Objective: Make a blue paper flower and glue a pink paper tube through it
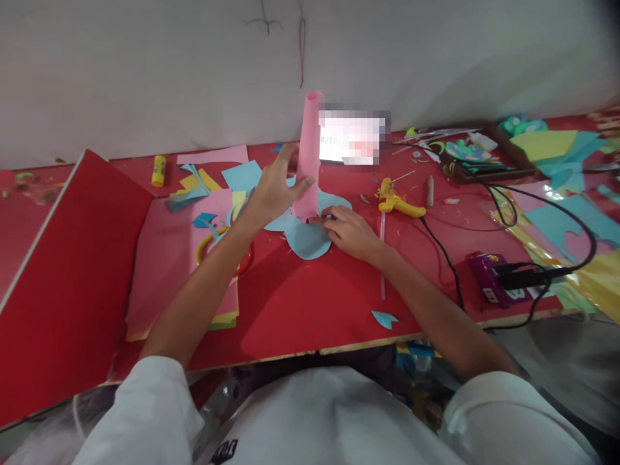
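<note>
A pink paper tube (309, 148) stands upright on a blue paper flower shape (310, 242) with rounded lobes, lying on the red table. My left hand (278, 184) is closed round the tube from the left, with the thumb across its front. At the foot of the tube, my right hand (351, 231) rests on the blue paper, its fingertips touching the tube's lower edge. Those fingers are partly bent, and I cannot make out whether they pinch the paper edge. The yellow glue gun (400, 201) lies right of the tube, with a clear glue stick (383, 258) below it.
A blurred lit screen (351, 137) stands behind the tube. Coloured sheets (184, 258) and scissors (204, 248) lie left, beside an upright red board (72, 278). A yellow glue bottle (158, 171) stands farther back. On the right are a purple power box (498, 279), cables and a tray (518, 155).
</note>
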{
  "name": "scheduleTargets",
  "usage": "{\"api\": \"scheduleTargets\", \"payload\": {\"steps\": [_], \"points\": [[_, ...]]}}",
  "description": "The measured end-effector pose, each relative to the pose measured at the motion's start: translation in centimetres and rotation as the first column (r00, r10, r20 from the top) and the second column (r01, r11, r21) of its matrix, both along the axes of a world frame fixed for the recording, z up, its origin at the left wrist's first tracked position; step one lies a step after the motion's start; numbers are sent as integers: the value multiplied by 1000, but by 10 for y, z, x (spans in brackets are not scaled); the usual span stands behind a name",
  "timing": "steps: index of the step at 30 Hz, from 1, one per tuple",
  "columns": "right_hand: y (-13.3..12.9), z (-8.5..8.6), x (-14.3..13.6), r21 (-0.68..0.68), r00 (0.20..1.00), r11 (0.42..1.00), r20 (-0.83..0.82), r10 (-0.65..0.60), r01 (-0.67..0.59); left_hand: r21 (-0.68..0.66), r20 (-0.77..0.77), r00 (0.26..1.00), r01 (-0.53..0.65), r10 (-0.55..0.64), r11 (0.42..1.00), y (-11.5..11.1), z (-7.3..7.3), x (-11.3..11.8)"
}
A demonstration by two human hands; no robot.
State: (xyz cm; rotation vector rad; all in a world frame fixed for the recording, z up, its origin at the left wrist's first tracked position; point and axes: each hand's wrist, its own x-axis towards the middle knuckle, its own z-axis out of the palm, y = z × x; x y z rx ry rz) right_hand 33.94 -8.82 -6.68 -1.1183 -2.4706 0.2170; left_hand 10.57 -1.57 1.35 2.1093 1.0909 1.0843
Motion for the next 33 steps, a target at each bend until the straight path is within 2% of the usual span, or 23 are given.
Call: {"api": "scheduleTargets", "payload": {"steps": [5, 11, 19, 24, 28, 33], "points": [[0, -2, -4, 13, 997, 1000, 75, -16, 15, 12, -4, 1000, 17, -17, 1000, 2, -1, -2], [-1, -4, -6, 25, 995, 999, 97, -28, 25, 91, -11, 999, 35, -34, 995, 9, -9, -5], [-1, 7, 6, 121, 997, 992, -62, 55, -47, 92, 38, 999, 22, -25, 995, 15, -13, -11], [3, 13, 20, 122, 984, 983, -95, 149, -137, 76, 112, 991, -76, 68, 994, 14, -2, -18], [4, 15, 23, 171, 991, 979, -55, 118, -107, 107, 177, 974, -162, 141, 981, 15, 7, -24], [-3, 17, 15, 214, 998, 975, 1, 67, -65, 89, 210, 962, -197, 175, 976, 23, 6, -30]]}}
